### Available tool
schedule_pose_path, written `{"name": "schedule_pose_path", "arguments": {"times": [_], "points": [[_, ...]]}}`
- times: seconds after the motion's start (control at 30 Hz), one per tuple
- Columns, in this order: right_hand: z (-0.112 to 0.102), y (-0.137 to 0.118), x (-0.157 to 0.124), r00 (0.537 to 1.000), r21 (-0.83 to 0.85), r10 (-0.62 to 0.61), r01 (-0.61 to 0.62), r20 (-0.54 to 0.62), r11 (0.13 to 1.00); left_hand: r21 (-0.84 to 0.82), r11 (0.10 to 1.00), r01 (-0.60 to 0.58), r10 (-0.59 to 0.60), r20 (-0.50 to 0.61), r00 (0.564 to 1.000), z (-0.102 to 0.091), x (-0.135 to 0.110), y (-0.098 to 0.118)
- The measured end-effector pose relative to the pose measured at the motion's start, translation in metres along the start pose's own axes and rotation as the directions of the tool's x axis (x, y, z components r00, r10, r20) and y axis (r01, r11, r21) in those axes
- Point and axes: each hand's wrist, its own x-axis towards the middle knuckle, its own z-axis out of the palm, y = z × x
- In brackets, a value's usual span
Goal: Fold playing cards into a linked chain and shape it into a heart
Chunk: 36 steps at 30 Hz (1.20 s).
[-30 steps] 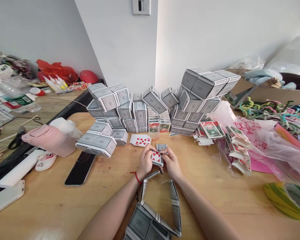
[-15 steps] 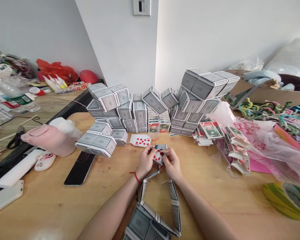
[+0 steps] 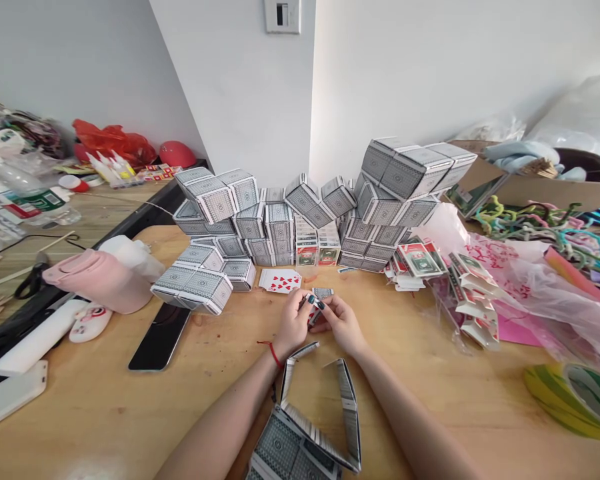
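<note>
My left hand and my right hand meet at the middle of the table, both closed on one playing card with red hearts. Thumbs and fingertips press together along its upper edge and cover much of it. Just behind the fingers lies a grey-backed card. A fanned pile of heart cards rests face up to the left. Between my forearms stands an open frame of joined cards, attached to a grey-patterned card block at the near edge.
Grey card-box structures stand along the back. Empty card boxes and plastic bags lie right, with a tape roll nearer. A phone, a pink pouch and a white case are left.
My fingertips have drawn closer together over the card. The right hand has shifted slightly left, and less of the card's face shows now.
</note>
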Motion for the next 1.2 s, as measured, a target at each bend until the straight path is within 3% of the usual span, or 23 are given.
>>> {"name": "schedule_pose_path", "arguments": {"times": [0.27, 0.5, 0.77, 1.0, 1.2], "points": [[-0.001, 0.001, -0.001, 1.000, -0.016, -0.011, 0.012, 0.021, 1.000, 0.063, 0.997, -0.034, 0.035, -0.024, 0.999, 0.002, 0.000, -0.001], [-0.001, 0.002, 0.000, 1.000, -0.072, -0.017, 0.019, 0.025, 0.997, 0.058, 0.997, -0.053, 0.052, 0.022, 0.998, -0.004, 0.001, 0.002], [-0.001, 0.015, 0.001, 0.994, -0.145, -0.061, 0.048, -0.089, 0.988, -0.046, 0.999, -0.027, 0.032, 0.113, 0.993, -0.006, 0.003, 0.003], [-0.001, 0.017, 0.002, 0.995, -0.212, -0.042, 0.023, -0.088, 0.977, 0.002, 0.999, -0.044, 0.044, 0.038, 0.998, -0.003, -0.001, 0.004], [-0.005, 0.018, 0.000, 0.990, -0.349, -0.123, 0.091, -0.070, 0.933, -0.082, 0.994, 0.075, -0.076, -0.008, 0.997, -0.002, -0.001, 0.004]]}}
